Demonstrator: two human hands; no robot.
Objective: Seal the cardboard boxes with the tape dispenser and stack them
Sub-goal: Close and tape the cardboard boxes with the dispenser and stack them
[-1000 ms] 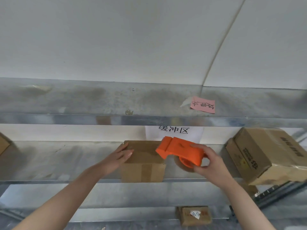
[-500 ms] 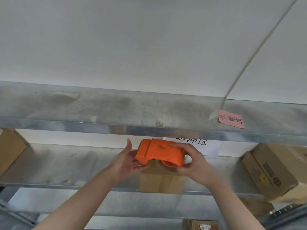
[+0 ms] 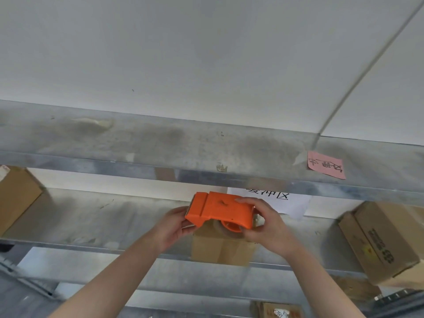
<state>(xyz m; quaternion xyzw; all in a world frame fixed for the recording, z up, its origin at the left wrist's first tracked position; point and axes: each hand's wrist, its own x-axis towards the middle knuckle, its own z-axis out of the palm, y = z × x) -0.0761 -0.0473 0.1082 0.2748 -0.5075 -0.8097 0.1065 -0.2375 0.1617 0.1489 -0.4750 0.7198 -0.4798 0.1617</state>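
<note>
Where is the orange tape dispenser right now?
Head view, centre: the orange tape dispenser is held by the left hand and right hand, in front of a small cardboard box on the metal shelf.

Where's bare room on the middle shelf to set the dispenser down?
Widest bare stretch: middle shelf between left box and small box. Narrower gap between small box and right box. Crowded at the small box, where left hand and right hand hold the tape dispenser.

Storeroom, steel shelving (image 3: 229,175), cardboard boxes (image 3: 380,244)
</note>
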